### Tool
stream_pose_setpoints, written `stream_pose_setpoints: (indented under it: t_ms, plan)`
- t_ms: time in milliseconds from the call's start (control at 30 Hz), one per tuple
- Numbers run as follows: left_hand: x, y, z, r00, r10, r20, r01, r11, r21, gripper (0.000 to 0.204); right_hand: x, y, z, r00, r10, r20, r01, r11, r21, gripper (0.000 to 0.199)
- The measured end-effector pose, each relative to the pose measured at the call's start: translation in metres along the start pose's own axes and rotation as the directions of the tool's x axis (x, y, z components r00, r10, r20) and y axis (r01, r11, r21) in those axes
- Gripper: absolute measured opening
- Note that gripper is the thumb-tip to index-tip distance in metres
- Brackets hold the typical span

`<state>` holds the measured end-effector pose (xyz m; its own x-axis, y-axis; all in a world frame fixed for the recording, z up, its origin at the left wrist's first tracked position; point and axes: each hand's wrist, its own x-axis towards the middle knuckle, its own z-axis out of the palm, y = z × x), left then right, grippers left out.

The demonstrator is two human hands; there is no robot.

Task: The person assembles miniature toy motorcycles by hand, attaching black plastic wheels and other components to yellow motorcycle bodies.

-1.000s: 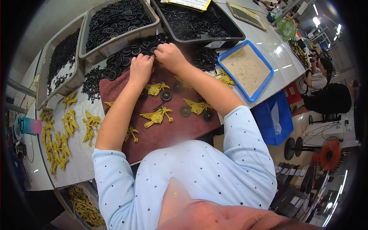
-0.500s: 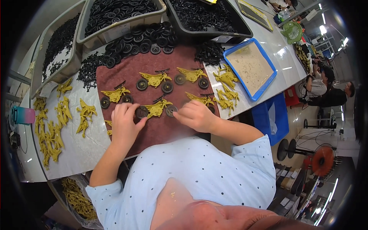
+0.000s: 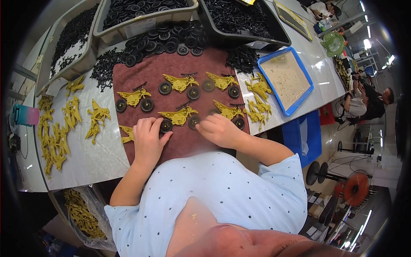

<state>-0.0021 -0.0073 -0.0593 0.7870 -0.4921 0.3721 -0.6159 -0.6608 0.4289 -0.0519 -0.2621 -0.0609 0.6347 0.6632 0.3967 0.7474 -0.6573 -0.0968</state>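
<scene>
Bench [image 3: 325, 73] crowded; yellow motorbike [image 3: 177, 116] on red cloth [image 3: 128, 79], between hands. Left hand [image 3: 148, 136] curled at rear wheel [image 3: 166, 126], right hand [image 3: 219, 130] by front wheel [image 3: 194, 121]; no telling whether either grip pinches. Looks like wheel-fitting; next move wants careful alignment.

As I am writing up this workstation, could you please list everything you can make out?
Toy dirt bikes: at least six, one part-hidden, yellow-black, on cloth
Cloth: one, maroon, mid-table
Loose bike bodies: many, yellow, either side of cloth
Spoked wheels: many, black, pile above cloth
Small parts: many, black, piles and bins
Grey bins: two, upper left
Black bin: one, top
Tray: one, blue, right of cloth
Deep bin: one, blue, below tray
Tumbler: one, teal-pink, far left
Fan: one, orange, right
Co-workers: at least three, background right
Left grip, right grip: two, bare, at lower-middle bike's wheels
</scene>
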Motion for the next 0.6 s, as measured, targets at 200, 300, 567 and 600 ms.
stream_pose_setpoints:
  t_ms: [200,300,567,600]
  plan:
    - [0.0,-0.004,0.003,1.0,0.018,0.019,-0.018,1.0,0.008,0.043,0.003,-0.001,-0.005,0.998,0.041,0.043,-0.042,0.998,0.044,0.017]
    - [0.004,-0.004,0.001,0.999,-0.002,0.054,0.002,1.0,-0.001,0.042,0.006,0.002,-0.011,0.996,0.059,0.073,-0.068,0.99,0.126,0.019]
    - [0.013,0.001,-0.003,0.993,0.041,0.114,-0.048,0.997,0.066,0.042,0.055,0.078,-0.014,0.885,0.415,-0.213,-0.363,0.899,0.244,0.019]
    - [0.013,0.001,-0.005,0.991,0.038,0.129,-0.048,0.996,0.074,0.041,0.065,0.096,-0.013,0.874,0.43,-0.224,-0.392,0.899,0.195,0.019]
